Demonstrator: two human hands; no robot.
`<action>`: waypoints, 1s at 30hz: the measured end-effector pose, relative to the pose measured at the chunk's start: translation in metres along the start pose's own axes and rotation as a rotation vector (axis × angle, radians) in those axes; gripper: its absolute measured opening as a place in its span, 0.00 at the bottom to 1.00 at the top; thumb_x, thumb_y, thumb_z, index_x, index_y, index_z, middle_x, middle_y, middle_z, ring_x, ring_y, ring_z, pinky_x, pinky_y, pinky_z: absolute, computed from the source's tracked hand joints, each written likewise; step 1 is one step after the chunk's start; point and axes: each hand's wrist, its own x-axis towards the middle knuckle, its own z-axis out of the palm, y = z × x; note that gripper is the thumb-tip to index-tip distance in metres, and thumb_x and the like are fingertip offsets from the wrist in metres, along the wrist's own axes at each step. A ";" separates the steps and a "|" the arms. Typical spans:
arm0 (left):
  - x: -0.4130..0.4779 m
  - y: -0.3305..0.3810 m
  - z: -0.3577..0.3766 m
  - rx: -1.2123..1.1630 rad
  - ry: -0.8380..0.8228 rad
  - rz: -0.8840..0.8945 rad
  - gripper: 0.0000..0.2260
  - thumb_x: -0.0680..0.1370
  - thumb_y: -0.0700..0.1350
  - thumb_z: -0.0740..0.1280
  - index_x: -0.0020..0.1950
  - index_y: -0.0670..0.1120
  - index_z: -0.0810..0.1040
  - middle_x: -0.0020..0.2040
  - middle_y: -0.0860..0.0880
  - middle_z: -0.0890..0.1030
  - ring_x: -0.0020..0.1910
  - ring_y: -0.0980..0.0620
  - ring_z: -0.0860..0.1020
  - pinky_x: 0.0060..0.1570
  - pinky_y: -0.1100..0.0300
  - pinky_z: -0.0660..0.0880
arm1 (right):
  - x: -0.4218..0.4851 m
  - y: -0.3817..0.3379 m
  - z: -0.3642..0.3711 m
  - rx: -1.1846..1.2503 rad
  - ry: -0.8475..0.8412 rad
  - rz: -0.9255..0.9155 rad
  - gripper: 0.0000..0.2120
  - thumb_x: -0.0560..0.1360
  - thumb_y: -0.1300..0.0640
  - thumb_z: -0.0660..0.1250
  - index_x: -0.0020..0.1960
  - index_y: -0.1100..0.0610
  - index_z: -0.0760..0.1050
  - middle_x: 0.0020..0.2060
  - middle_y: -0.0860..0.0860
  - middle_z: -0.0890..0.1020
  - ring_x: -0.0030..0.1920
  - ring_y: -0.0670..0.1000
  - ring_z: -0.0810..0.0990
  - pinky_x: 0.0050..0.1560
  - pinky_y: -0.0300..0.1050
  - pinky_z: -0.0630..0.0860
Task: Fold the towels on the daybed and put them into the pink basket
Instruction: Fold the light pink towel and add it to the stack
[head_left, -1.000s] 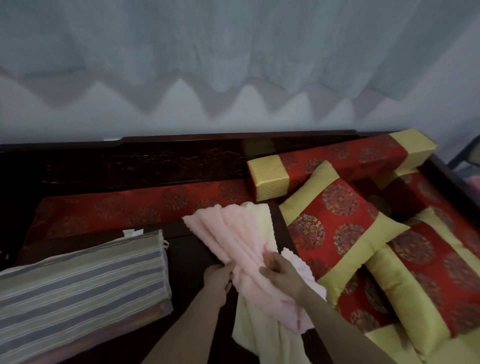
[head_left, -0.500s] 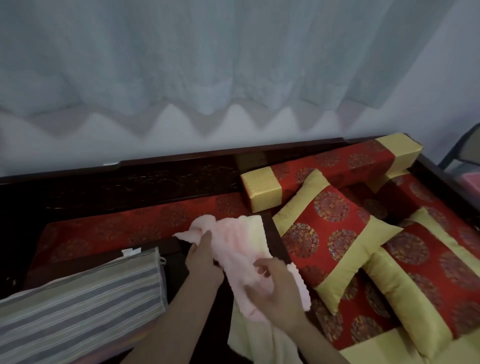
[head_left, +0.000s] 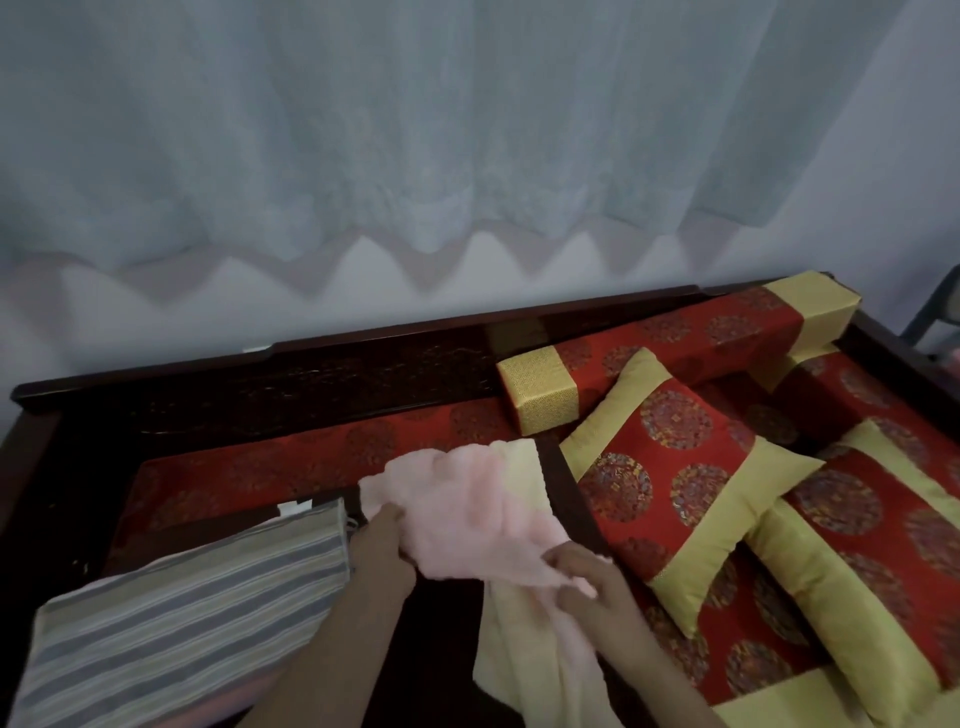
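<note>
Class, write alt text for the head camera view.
Two bare hands, left hand and right hand, grip a pink towel over a cream towel on a dark wooden daybed. A striped cushion lies left, red-and-gold pillows right.

Hands: two, both mine, my left hand (head_left: 382, 545) and my right hand (head_left: 592, 577), lower centre of the frame.
Towels: two, a pink towel (head_left: 467, 514) and a cream towel (head_left: 524, 644) under it, centre.
Square cushions: two that I can count, one cushion (head_left: 670, 483) right of centre, another cushion (head_left: 857, 561) at lower right.
Bolsters: one bolster (head_left: 665, 348), upper right.
Striped folded cloths: one striped cloth (head_left: 171, 623), lower left.
Curtains: one sheer curtain (head_left: 415, 130), top.
</note>
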 end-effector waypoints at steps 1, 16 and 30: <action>0.005 -0.006 -0.011 0.084 0.037 -0.045 0.17 0.75 0.36 0.65 0.65 0.37 0.74 0.50 0.41 0.79 0.46 0.45 0.78 0.42 0.53 0.77 | -0.002 -0.018 -0.010 0.111 -0.078 -0.036 0.06 0.62 0.56 0.64 0.32 0.59 0.71 0.38 0.52 0.78 0.41 0.51 0.76 0.44 0.43 0.69; 0.027 -0.009 -0.019 0.325 -0.114 -0.113 0.20 0.78 0.40 0.61 0.69 0.38 0.68 0.60 0.39 0.76 0.52 0.44 0.76 0.61 0.49 0.72 | -0.030 -0.147 -0.038 0.264 -0.928 0.046 0.06 0.63 0.62 0.63 0.33 0.67 0.69 0.27 0.50 0.68 0.27 0.45 0.65 0.29 0.36 0.61; -0.009 0.034 -0.064 1.366 -0.123 0.775 0.03 0.76 0.43 0.67 0.44 0.44 0.79 0.36 0.47 0.81 0.34 0.50 0.77 0.35 0.57 0.71 | -0.025 -0.099 -0.062 -0.922 -0.550 -0.054 0.08 0.76 0.52 0.63 0.42 0.48 0.64 0.30 0.51 0.73 0.31 0.50 0.72 0.32 0.53 0.69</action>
